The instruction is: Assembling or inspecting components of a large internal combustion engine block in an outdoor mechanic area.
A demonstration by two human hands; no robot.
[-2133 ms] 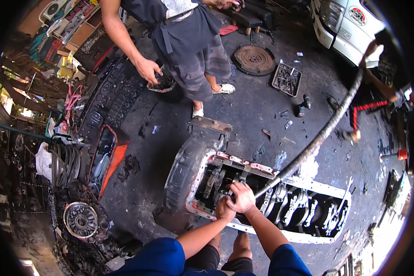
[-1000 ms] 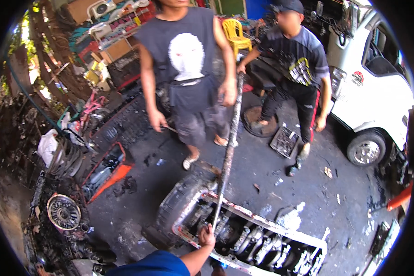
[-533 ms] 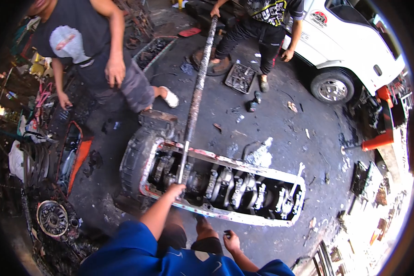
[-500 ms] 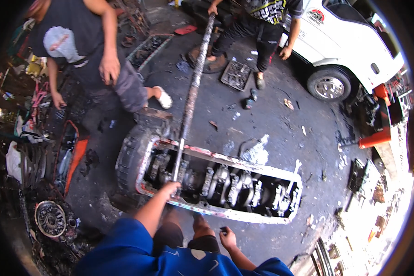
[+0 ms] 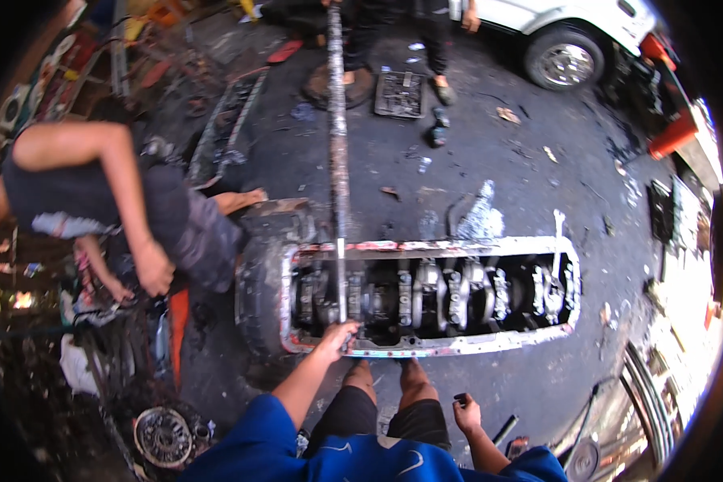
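Note:
An engine block lies with its open crankcase facing up, showing the crankshaft and bearing caps. Across its left part runs a long worn metal pipe, with a bright, thinner bar at the near end. My left hand is closed around the near end of this bar, at the block's near rim; what the bar fits onto is hidden. My right hand hangs apart from the block near my leg, fingers loosely curled and dark at the tips, with nothing visible held.
One co-worker leans at the left; another person's hand is at the pipe's far end. A wrench lies over the block's right end. Beyond are a parts tray and a white vehicle's wheel. A round clutch-like part lies lower left.
My view has shifted, so the block appears farther right. The pipe now looks nearly straight up and down instead of slanted. The left co-worker has bent down. My left hand stays on the bar.

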